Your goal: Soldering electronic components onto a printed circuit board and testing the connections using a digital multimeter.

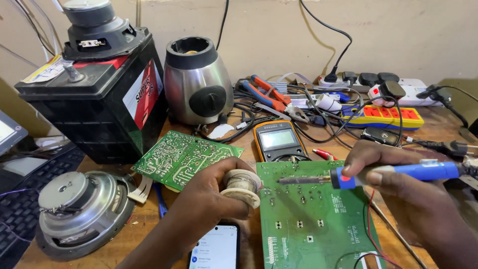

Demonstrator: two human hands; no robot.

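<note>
My right hand (393, 187) grips a blue-handled soldering iron (398, 173), held level with its metal tip over the upper left of a large green circuit board (313, 219) lying on the wooden bench. My left hand (211, 194) is closed around a small off-white spool of solder (242, 186) at the board's left edge, close to the iron's tip. A second green circuit board (181, 157) lies tilted just left of my left hand.
A yellow multimeter (277, 139) lies behind the large board. A black battery (99, 94) carrying a speaker stands at the back left, beside a blender base (198, 82). Another speaker (82, 211) lies front left. A phone (215, 246), pliers (269, 94) and power strips (388, 117) surround the boards.
</note>
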